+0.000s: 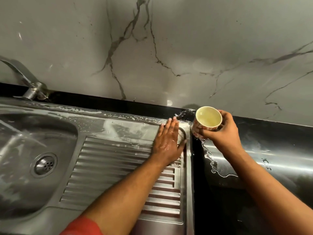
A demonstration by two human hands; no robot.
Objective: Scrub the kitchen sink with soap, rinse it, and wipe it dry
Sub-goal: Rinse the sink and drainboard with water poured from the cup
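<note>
At the far right corner of the drainboard, the left hand lies flat on the wet steel, fingers straight and pressed together, fingertips pointing toward the far rim. Just to its right, the right hand grips a small patterned cup, fingers curled round its wall, the cup tipped so that its mouth faces up and toward the camera. Whether any water is left inside is hard to tell. The sink fills the left and middle of the scene, with its basin and drain to the left and the faucet at the far left. White soap film streaks the far rim and the flat strip beside the left hand. Water has run onto the black counter to the right. This looks like the rinse step, with cup water being used on the corner while the palm sweeps the suds. Next, the flat hand probably needs to push the film left toward the basin, and the cup likely needs refilling at the faucet. Drying has not begun.
</note>
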